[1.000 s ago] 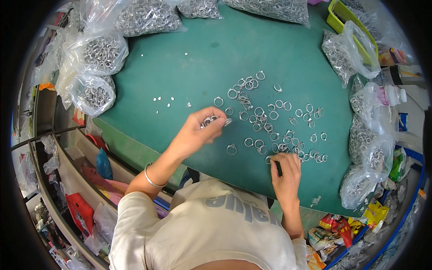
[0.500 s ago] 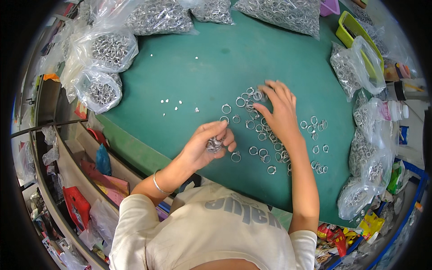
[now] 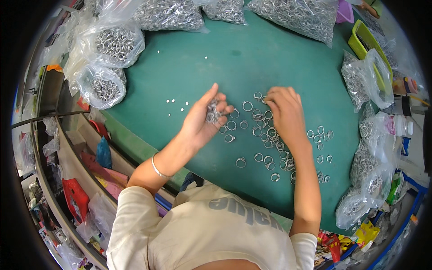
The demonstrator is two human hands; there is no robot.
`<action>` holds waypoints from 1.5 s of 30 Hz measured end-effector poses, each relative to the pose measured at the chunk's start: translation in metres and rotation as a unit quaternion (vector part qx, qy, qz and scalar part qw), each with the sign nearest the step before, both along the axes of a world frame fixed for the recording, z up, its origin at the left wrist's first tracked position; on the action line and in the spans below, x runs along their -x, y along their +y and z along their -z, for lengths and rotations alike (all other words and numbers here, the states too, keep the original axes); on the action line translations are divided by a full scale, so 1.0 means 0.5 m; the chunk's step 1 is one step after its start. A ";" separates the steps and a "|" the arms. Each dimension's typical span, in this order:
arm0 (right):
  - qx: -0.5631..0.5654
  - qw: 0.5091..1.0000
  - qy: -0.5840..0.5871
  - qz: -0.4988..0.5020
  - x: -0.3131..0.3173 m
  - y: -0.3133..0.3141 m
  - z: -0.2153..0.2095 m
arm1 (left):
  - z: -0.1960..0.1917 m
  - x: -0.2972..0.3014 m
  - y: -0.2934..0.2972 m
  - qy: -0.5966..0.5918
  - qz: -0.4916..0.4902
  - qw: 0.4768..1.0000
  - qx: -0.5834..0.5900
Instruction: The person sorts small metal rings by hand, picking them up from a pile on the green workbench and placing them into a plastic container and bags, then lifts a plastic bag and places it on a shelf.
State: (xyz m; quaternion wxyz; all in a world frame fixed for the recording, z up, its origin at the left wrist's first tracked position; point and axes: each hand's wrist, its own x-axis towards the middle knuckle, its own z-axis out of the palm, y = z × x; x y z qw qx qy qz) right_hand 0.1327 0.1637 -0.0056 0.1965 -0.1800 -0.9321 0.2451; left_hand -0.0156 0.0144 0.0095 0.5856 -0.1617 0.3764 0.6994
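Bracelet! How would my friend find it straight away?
Start at the green table. From the left hand, follow the bare forearm toward the sleeve. The thin silvery bracelet circles that forearm, far bigger than the small rings scattered on the table.

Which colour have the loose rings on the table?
The rings look silver-grey, as the head view shows.

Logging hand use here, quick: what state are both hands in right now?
Left hand: half-curled, holding several round silver-coloured metal rings.
Right hand: curled down at another ring; whether it grips it cannot be told.
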 end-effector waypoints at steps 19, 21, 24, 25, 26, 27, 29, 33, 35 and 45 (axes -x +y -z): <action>0.170 0.983 -0.037 -0.066 -0.137 -0.180 -0.105 | 0.006 -0.170 -0.109 -0.162 0.171 0.970 -0.051; 0.338 0.930 0.119 0.081 -0.153 -0.212 -0.081 | 0.021 -0.187 -0.117 -0.107 0.179 0.976 -0.056; 0.557 0.753 0.291 0.195 -0.144 -0.261 -0.050 | -0.012 -0.226 -0.089 0.186 0.162 0.962 -0.118; 0.630 0.668 0.335 0.212 -0.130 -0.269 -0.055 | -0.017 -0.251 -0.065 0.402 0.078 0.896 -0.175; 0.689 0.577 0.375 0.227 -0.116 -0.275 -0.065 | -0.016 -0.269 -0.049 0.530 0.082 0.820 -0.200; 0.682 0.563 0.388 0.258 -0.093 -0.284 -0.087 | -0.020 -0.275 -0.045 0.579 0.101 0.784 -0.198; 0.746 0.476 0.403 0.232 -0.110 -0.280 -0.060 | -0.040 -0.301 -0.023 0.649 0.107 0.729 -0.190; 0.850 0.236 0.449 0.141 -0.161 -0.243 -0.015 | -0.047 -0.311 -0.005 0.738 0.070 0.633 -0.222; 0.847 0.292 0.426 0.124 -0.179 -0.238 -0.023 | -0.043 -0.316 0.002 0.722 0.054 0.636 -0.267; 0.781 0.345 0.477 0.207 -0.380 -0.155 -0.066 | -0.050 -0.185 -0.015 0.678 0.052 0.710 -0.182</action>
